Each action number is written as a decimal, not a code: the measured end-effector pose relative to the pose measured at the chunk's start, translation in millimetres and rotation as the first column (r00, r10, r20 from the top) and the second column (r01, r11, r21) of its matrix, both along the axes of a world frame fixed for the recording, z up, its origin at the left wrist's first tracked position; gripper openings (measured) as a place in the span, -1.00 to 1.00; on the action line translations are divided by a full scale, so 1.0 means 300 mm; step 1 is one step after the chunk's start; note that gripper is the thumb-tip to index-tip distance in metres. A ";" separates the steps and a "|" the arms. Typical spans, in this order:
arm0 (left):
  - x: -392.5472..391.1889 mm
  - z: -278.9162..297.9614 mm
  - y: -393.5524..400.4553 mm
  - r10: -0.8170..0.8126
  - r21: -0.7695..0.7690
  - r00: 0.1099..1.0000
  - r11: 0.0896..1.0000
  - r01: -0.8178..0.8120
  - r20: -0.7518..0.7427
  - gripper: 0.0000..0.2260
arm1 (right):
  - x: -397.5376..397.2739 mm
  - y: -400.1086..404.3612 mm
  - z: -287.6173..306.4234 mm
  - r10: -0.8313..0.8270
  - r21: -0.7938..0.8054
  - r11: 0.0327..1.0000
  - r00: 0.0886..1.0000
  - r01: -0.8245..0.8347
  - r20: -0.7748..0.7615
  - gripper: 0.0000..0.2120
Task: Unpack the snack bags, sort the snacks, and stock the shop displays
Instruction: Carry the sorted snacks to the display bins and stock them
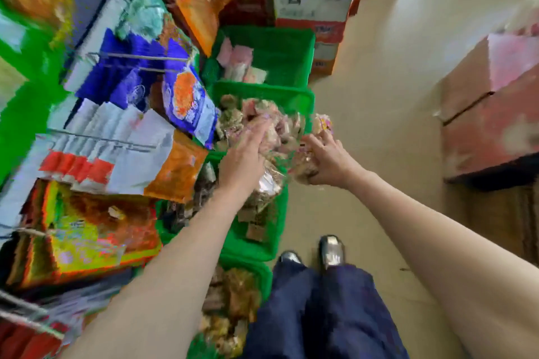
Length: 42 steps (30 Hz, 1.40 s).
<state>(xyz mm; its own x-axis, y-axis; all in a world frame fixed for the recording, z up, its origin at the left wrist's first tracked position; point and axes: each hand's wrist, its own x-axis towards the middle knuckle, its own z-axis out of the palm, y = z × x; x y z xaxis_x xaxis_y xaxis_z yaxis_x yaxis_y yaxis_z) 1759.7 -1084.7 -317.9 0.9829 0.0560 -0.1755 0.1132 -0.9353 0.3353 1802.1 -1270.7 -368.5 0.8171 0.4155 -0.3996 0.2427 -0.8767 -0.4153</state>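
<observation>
Over green basket (303,96) w/ wrapped snacks (262,116), our left hand (242,154) lies flat, fingers straight, on the pile; right hand (326,160) grips snack packets (303,166) beside basket rim.

Arms (186,245): I see both bare, no sleeves.
Trousers (320,312): dark navy, loose.
Shoes (331,251): I note shiny silver toes.

Bright even light, heavy motion blur + blocky smear at left, wide-angle edge warp
</observation>
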 end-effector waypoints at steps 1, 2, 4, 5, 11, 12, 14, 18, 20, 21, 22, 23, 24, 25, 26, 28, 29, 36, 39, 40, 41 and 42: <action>0.078 -0.065 0.017 -0.007 0.035 1.000 0.999 0.008 -0.011 -0.38 | 0.067 0.017 -0.074 0.018 0.001 1.000 1.000 -0.018 -0.006 -0.07; 0.155 -0.135 0.036 -0.022 0.070 0.999 0.997 0.024 -0.026 -0.37 | 0.133 0.034 -0.140 0.037 -0.005 0.999 0.999 -0.037 -0.002 -0.09; 0.289 -0.266 0.088 -0.034 0.130 0.999 0.991 0.039 -0.040 -0.36 | 0.252 0.076 -0.261 0.107 -0.040 0.994 0.994 -0.106 0.003 -0.12; 0.353 -0.327 0.118 -0.033 0.167 0.999 0.985 0.037 -0.029 -0.35 | 0.314 0.102 -0.317 0.150 -0.059 0.987 0.989 -0.149 0.012 -0.15; 0.626 -0.599 0.269 0.059 0.187 0.998 0.980 -0.065 0.038 -0.42 | 0.582 0.263 -0.560 0.295 -0.074 0.954 0.954 -0.291 0.050 -0.18; 0.648 -0.637 0.279 0.055 0.186 0.998 0.981 -0.051 -0.020 -0.42 | 0.607 0.271 -0.590 0.291 -0.113 0.951 0.957 -0.288 0.009 -0.18; 0.665 -0.712 0.283 0.053 0.228 0.963 0.974 0.009 -0.264 -0.36 | 0.642 0.268 -0.643 0.262 -0.217 0.938 0.962 -0.272 -0.075 -0.18; 0.690 -0.801 0.245 0.271 0.120 0.749 0.961 -0.251 -0.604 -0.29 | 0.678 0.232 -0.757 0.063 -0.250 0.959 0.957 -0.136 -0.282 -0.13; 0.710 -0.822 0.217 0.320 0.058 0.652 0.919 -0.391 -0.688 -0.27 | 0.688 0.245 -0.805 -0.037 -0.127 0.992 0.940 -0.006 -0.338 -0.11; 0.715 -0.832 0.203 0.320 0.019 0.636 0.902 -0.432 -0.702 -0.26 | 0.692 0.265 -0.819 -0.091 -0.038 0.996 0.927 0.083 -0.365 -0.13; 0.721 -0.840 0.190 0.310 -0.021 0.655 0.895 -0.446 -0.689 -0.27 | 0.703 0.288 -0.831 -0.148 0.039 0.983 0.903 0.179 -0.403 -0.16; 0.724 -0.848 0.181 0.299 -0.052 0.692 0.898 -0.438 -0.657 -0.29 | 0.716 0.312 -0.843 -0.171 0.089 0.968 0.879 0.233 -0.444 -0.17; 0.726 -0.854 0.175 0.294 -0.069 0.725 0.902 -0.425 -0.624 -0.31 | 0.729 0.329 -0.848 -0.150 0.111 0.967 0.862 0.230 -0.485 -0.16; 0.728 -0.854 0.167 0.299 -0.068 0.742 0.905 -0.420 -0.601 -0.33 | 0.737 0.338 -0.849 -0.092 0.115 0.978 0.855 0.174 -0.511 -0.16; 0.726 -0.850 0.164 0.309 -0.051 0.746 0.908 -0.416 -0.590 -0.35 | 0.738 0.337 -0.850 -0.023 0.130 0.986 0.855 0.105 -0.518 -0.18; 0.723 -0.826 0.164 0.320 -0.004 0.748 0.918 -0.396 -0.582 -0.37 | 0.736 0.297 -0.826 0.080 0.169 0.986 0.871 0.004 -0.485 -0.29; 0.721 -0.802 0.162 0.317 0.018 0.746 0.925 -0.379 -0.585 -0.37 | 0.729 0.263 -0.801 0.099 0.175 0.984 0.876 -0.017 -0.472 -0.37; 0.675 -0.446 0.006 0.038 -0.035 0.800 0.997 -0.074 -0.598 -0.59 | 0.642 -0.132 -0.401 -0.242 -0.103 0.970 0.897 0.219 -0.369 -0.61; 0.590 -0.230 -0.152 -0.183 -0.073 0.791 0.982 0.173 -0.585 -0.71 | 0.533 -0.351 -0.111 -0.390 -0.107 0.921 0.878 0.375 -0.276 -0.64; 0.546 -0.154 -0.217 -0.244 -0.076 0.781 0.966 0.246 -0.575 -0.72 | 0.468 -0.432 0.004 -0.438 -0.104 0.899 0.868 0.426 -0.235 -0.65; 0.496 -0.081 -0.289 -0.310 -0.078 0.768 0.943 0.323 -0.560 -0.71 | 0.384 -0.514 0.126 -0.489 -0.103 0.872 0.850 0.478 -0.194 -0.65; 0.438 -0.005 -0.367 -0.378 -0.080 0.756 0.913 0.400 -0.534 -0.70 | 0.282 -0.598 0.250 -0.543 -0.100 0.840 0.826 0.534 -0.148 -0.66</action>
<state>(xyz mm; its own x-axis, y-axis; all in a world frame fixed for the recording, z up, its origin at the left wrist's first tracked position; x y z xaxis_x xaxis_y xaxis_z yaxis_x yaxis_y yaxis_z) 1891.1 -1194.7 -319.4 0.6749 -0.2939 -0.6768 -0.1154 -0.9480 0.2966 1886.8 -1450.1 -293.5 0.8257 -0.0964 -0.5558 -0.3417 -0.8694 -0.3568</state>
